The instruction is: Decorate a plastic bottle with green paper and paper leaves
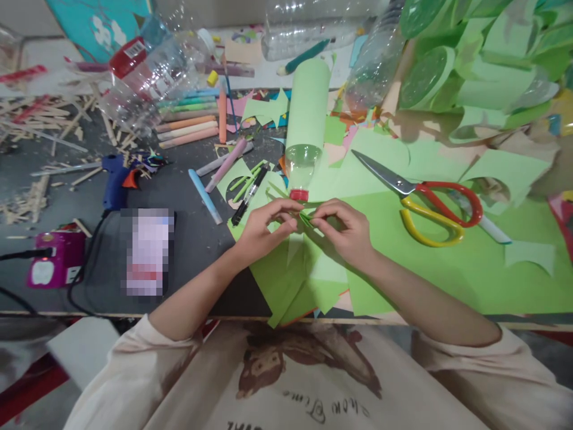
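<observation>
Thin green paper strips [306, 217] are pinched between the fingers of my right hand [344, 230]. Close by on the left, my left hand [271, 227] has thumb and forefinger nearly together at the strips' other side; its fingertips seem to touch them. Just beyond both hands lies a plastic bottle [304, 161] wrapped in light green paper [308, 101], its red cap [299, 194] toward me. Green paper sheets [286, 280] spread beneath my hands. Left of the bottle are a black pen [250, 194] and more green strips [244, 186] on a cut-out sheet.
Scissors [405, 186] with red and yellow handles lie open at right. A blue glue gun [116, 182], a phone [150, 251] and a purple power adapter [56, 260] are at left. Markers [190, 128], clear bottles [147, 71] and green paper-wrapped bottles [492, 77] crowd the back.
</observation>
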### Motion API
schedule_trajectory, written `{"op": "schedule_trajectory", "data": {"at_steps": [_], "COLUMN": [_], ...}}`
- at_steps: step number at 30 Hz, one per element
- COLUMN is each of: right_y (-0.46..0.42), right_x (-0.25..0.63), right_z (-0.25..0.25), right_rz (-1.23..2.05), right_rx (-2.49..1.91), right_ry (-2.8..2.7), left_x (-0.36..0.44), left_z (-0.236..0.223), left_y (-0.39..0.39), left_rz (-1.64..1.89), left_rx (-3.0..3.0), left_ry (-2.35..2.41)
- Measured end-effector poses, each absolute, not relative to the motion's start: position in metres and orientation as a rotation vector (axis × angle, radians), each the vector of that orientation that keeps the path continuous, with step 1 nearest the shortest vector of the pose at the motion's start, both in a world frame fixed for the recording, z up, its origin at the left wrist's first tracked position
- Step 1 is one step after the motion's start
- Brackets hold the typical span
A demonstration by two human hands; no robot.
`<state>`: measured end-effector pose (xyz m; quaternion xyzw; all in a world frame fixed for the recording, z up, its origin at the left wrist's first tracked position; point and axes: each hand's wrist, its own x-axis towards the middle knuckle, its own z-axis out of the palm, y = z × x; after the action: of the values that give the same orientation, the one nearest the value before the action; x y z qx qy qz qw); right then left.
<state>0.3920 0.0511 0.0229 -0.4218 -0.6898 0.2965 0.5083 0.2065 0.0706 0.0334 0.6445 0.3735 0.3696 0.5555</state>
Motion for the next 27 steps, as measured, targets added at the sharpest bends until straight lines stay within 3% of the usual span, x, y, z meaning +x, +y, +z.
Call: {"op": "schedule_trajectory", "data": {"at_steps": [27], "right_y": [0.052], "right_x": [0.390], "right_z": [0.014], "right_rz": [0.544], "right_rx": [-0.824], "right_ry": [-1.707], "left_x": [0.207], "left_z": [0.032], "left_y": [0.071], "left_rz": [0.793], "left_rx": [1.840], "left_ry": [0.886]}}
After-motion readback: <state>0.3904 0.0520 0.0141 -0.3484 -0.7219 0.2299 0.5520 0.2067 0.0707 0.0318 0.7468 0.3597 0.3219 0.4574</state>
